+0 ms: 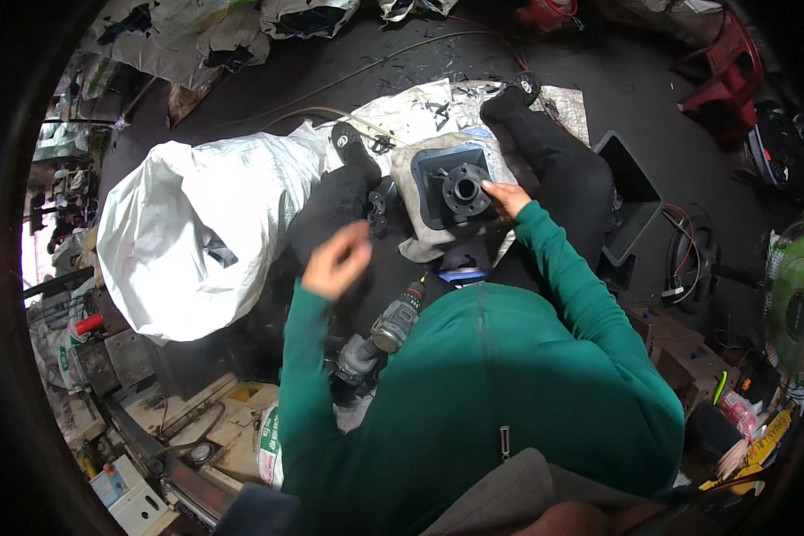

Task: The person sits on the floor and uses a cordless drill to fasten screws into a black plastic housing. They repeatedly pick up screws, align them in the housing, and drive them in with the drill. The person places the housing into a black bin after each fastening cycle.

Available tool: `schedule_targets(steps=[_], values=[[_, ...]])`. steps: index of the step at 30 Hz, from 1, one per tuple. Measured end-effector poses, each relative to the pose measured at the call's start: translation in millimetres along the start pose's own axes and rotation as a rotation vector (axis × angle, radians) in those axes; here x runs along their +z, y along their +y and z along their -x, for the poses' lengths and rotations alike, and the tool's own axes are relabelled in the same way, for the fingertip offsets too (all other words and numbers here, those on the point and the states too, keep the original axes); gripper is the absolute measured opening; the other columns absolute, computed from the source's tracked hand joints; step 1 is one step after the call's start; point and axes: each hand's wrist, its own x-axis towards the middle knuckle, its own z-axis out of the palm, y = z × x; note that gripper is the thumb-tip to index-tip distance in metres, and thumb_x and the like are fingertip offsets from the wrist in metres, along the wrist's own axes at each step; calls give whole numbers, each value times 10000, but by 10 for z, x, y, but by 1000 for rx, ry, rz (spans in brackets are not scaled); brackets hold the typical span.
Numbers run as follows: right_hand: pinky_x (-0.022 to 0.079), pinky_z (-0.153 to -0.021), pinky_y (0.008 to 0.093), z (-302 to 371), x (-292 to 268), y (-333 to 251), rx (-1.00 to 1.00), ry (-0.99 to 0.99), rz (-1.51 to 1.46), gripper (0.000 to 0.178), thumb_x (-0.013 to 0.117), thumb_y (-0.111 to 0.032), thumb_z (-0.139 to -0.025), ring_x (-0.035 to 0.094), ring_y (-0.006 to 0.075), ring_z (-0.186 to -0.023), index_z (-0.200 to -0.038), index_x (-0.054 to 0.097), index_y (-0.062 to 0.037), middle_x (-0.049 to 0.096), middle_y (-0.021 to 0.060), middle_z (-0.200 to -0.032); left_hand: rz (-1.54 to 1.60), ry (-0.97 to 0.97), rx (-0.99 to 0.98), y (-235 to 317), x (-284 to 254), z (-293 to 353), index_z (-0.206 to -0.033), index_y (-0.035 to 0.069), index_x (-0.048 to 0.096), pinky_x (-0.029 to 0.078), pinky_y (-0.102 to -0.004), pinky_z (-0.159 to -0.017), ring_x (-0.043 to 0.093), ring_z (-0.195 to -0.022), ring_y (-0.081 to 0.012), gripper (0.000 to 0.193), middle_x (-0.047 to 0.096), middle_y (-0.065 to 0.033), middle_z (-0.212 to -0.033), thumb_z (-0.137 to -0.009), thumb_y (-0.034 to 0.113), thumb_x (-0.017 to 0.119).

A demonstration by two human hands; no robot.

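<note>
A black round flange, with a large centre hole and smaller holes round it, is in my right hand. Thumb and fingers grip its right edge over a square dark tray resting on a pale cloth sack between my legs. My left hand, slightly blurred, hovers over my left thigh with its fingers loosely bent and apart; nothing shows in it. Near that hand a dark holed part lies beside the tray. A grey cordless drill rests against my lap, its bit pointing forward.
A big white woven sack stands open at the left. To the right are a dark rectangular bin, a red plastic chair and a green fan. A hose crosses the floor ahead. Machine parts crowd the lower left.
</note>
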Motion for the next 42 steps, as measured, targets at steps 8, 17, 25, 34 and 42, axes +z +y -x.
schedule_targets(steps=[8, 17, 25, 34, 42], values=[[476, -641, 289, -853, -183, 285, -257, 233, 369, 592, 663, -553, -804, 592, 145, -663, -1006, 705, 1, 680, 89, -825, -443, 130, -351, 16, 962, 1325, -1358, 214, 461, 473, -429, -835, 586, -964, -324, 725, 566, -101, -983, -680, 170, 713], [481, -800, 314, -820, 90, -78, -146, 119, 411, 645, 650, -585, -792, 641, 210, -849, -1004, 693, 22, 698, 132, -907, -380, 63, -356, 94, 813, 1009, -1380, 268, 434, 516, -413, -774, 627, -905, -317, 767, 584, -77, -990, -678, 159, 725], [477, -825, 305, -856, 97, -95, -254, 109, 624, 630, 656, -633, -747, 646, 215, -862, -962, 725, -44, 695, 143, -902, -220, 68, -232, 96, 877, 821, -1370, 201, 443, 512, -391, -849, 624, -1011, -318, 745, 606, -115, -1187, -684, 106, 717], [474, -866, 403, -1311, -211, -656, -443, 306, 913, 435, 503, -460, -905, 635, 307, -975, -1098, 679, -112, 666, 171, -1034, -170, 3, -248, 75, 845, 720, -1347, 173, 470, 486, -360, -925, 597, -1094, -272, 715, 593, -94, -1237, -682, 102, 722], [473, -874, 457, -1295, -327, -486, -274, 405, 1228, 368, 480, -453, -904, 616, 339, -997, -1086, 678, -202, 657, 155, -1062, -82, 2, -367, 105, 850, 726, -1364, 177, 453, 505, -355, -902, 640, -1019, -291, 761, 634, -122, -1162, -665, 112, 746]])
